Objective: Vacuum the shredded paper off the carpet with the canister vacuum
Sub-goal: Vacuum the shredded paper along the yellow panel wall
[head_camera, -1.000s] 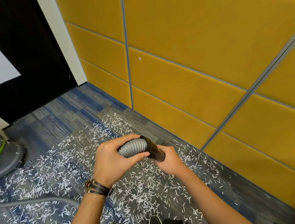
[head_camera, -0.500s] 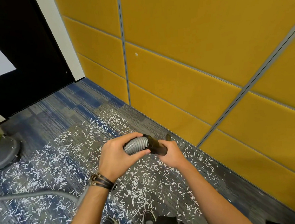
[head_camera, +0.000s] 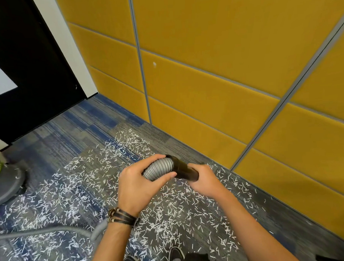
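Indoors, one grey canister vacuum [head_camera: 4, 183] sits far left on the blue-grey carpet [head_camera: 68, 131], strewn with shredded paper [head_camera: 75, 186], too many strips to count. Two hands hold one hose above it: the left hand [head_camera: 138, 189] curls its fingers round the ribbed hose [head_camera: 159, 168], and the right hand [head_camera: 206, 180] wraps the black cuff [head_camera: 183, 167], beside the yellow padded wall [head_camera: 243, 68].

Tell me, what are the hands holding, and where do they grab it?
The vacuum hose. The left hand grips its grey ribbed part; the right hand grips the black end piece just beyond it.
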### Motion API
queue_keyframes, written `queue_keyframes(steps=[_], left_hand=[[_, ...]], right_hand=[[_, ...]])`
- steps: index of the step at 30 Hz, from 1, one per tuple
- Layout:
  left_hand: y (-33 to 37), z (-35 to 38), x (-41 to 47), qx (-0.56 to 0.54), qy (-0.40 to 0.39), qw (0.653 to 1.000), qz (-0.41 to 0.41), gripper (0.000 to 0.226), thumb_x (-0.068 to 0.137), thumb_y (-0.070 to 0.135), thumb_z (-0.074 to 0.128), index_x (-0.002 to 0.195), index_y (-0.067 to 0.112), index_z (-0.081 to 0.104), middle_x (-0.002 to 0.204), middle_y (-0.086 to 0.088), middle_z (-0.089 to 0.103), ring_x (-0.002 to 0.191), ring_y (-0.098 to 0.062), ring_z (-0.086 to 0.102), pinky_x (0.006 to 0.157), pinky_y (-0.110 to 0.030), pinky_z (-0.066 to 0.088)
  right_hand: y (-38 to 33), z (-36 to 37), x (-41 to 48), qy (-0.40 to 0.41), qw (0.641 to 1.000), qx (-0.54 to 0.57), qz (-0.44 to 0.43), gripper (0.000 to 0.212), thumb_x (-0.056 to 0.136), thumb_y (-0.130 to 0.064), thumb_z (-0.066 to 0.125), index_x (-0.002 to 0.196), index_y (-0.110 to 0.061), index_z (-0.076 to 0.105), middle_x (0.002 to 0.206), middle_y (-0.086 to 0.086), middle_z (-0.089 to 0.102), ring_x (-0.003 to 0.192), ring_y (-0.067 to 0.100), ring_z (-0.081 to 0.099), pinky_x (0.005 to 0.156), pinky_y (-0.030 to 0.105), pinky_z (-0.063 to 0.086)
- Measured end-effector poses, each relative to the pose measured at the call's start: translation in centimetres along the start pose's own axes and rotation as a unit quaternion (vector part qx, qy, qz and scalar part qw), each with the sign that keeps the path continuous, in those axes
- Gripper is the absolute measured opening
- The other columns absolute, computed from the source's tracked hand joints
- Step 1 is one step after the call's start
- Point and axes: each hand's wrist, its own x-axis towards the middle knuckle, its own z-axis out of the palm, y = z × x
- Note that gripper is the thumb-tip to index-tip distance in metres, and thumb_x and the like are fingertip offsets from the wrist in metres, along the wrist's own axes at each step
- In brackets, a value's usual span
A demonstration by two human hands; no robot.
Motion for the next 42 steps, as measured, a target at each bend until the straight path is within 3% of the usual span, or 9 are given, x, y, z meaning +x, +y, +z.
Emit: queue_keyframes(steps=[5,8,12,17,26,29,31,35,42], left_hand=[[-0.2,0.3,-0.1,0.011,-0.043,0.999,-0.014,0.058,0.063,0.072,0.084,0.112,0.043,0.077,0.102,0.030,0.075,0.091,0.004,0.073,0.083,-0.024,0.062],[0.2,0.7,-0.4,-0.012,-0.055,0.998,-0.003,0.054,0.061,0.064,0.093,0.108,0.043,0.078,0.104,0.031,0.074,0.092,0.002,0.073,0.083,-0.018,0.059],[1.3,1.2,-0.1,-0.005,-0.049,0.999,0.018,0.054,0.063,0.068,0.087,0.111,0.043,0.078,0.105,0.032,0.074,0.092,0.004,0.073,0.082,-0.014,0.057],[0.9,1.1,0.7,0.008,-0.032,0.999,0.011,0.055,0.066,0.069,0.088,0.113,0.044,0.076,0.101,0.034,0.073,0.090,0.005,0.072,0.081,-0.012,0.057],[0.7,1.5,0.4,0.008,-0.083,0.996,0.011,0.054,0.064,0.065,0.091,0.112,0.044,0.077,0.102,0.031,0.075,0.091,0.002,0.073,0.080,-0.018,0.059],[0.8,1.6,0.9,0.025,-0.061,0.998,0.022,0.055,0.065,0.065,0.088,0.114,0.041,0.078,0.100,0.032,0.074,0.091,0.009,0.070,0.081,-0.011,0.055],[0.8,1.6,1.1,0.032,-0.063,0.997,0.023,0.054,0.065,0.064,0.085,0.114,0.042,0.078,0.100,0.032,0.073,0.091,0.008,0.070,0.080,-0.008,0.053],[-0.4,2.0,0.8,0.020,-0.107,0.994,0.005,0.055,0.067,0.071,0.085,0.113,0.044,0.075,0.099,0.030,0.074,0.087,0.003,0.071,0.079,-0.021,0.058],[-1.5,2.4,-1.0,-0.025,-0.152,0.988,0.001,0.056,0.064,0.071,0.086,0.115,0.050,0.071,0.103,0.030,0.074,0.086,-0.003,0.073,0.077,-0.031,0.063]], right_hand=[[1.0,0.8,0.1,-0.021,1.000,0.017,-0.010,0.017,0.081,-0.004,0.069,0.081,-0.021,0.067,0.064,-0.002,0.063,0.053,0.007,0.053,0.053,0.021,0.037],[1.9,1.2,-1.2,-0.001,1.000,0.027,-0.007,0.013,0.079,-0.006,0.072,0.077,-0.018,0.066,0.063,0.001,0.063,0.054,0.007,0.052,0.053,0.022,0.038],[2.7,0.7,-1.8,0.028,0.999,0.024,0.007,0.013,0.080,-0.007,0.070,0.081,-0.020,0.069,0.066,0.002,0.065,0.056,0.011,0.057,0.054,0.030,0.044],[1.8,-0.5,-0.4,0.016,1.000,0.007,0.003,0.019,0.081,-0.002,0.068,0.084,-0.020,0.070,0.065,-0.005,0.066,0.058,0.007,0.059,0.055,0.015,0.040],[2.9,0.2,-2.3,0.027,0.999,0.009,0.016,0.021,0.077,-0.002,0.066,0.077,-0.024,0.065,0.062,-0.004,0.063,0.058,0.010,0.058,0.054,0.022,0.041],[2.6,-0.4,-1.6,0.043,0.999,0.005,0.020,0.035,0.078,0.001,0.066,0.073,-0.032,0.060,0.061,-0.006,0.061,0.056,0.009,0.055,0.053,0.019,0.038],[2.3,-0.6,-1.2,0.039,0.999,0.002,0.018,0.029,0.079,0.001,0.066,0.075,-0.027,0.063,0.062,-0.007,0.061,0.056,0.008,0.054,0.053,0.017,0.036],[2.5,-0.6,-1.3,0.018,0.999,-0.014,0.025,0.030,0.079,-0.004,0.066,0.075,-0.033,0.061,0.064,-0.006,0.063,0.058,0.009,0.057,0.054,0.021,0.041],[4.0,1.7,-4.3,0.036,0.997,-0.003,0.064,0.016,0.079,-0.002,0.064,0.081,-0.018,0.065,0.067,0.004,0.064,0.060,0.019,0.059,0.057,0.038,0.048]])
